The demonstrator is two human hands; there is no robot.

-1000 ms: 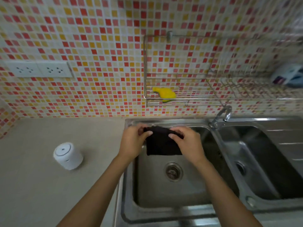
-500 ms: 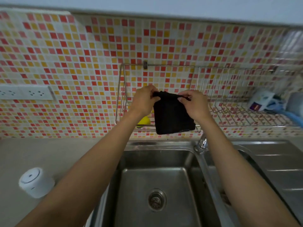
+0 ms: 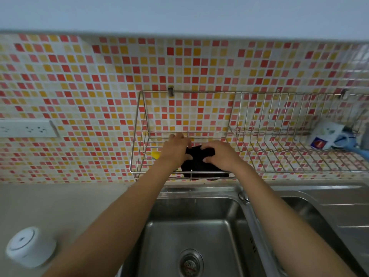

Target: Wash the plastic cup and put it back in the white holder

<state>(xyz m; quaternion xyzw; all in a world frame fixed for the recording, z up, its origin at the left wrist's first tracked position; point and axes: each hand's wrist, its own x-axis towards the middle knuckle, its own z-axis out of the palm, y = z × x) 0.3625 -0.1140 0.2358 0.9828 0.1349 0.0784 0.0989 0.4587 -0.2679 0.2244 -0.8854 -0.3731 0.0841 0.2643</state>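
Both hands press a black cloth (image 3: 199,165) into the rack (image 3: 279,152).
Left hand (image 3: 175,149) and right hand (image 3: 221,155) grip it at the rack's front-left edge; sink (image 3: 199,232) below.

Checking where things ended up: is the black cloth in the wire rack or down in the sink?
In the rack. The black cloth lies on the wire rack, under both hands, above the sink.

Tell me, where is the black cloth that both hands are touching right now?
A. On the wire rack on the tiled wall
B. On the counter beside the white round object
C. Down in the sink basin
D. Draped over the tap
A: the left hand and right hand press the black cloth onto the wire rack, above the sink.
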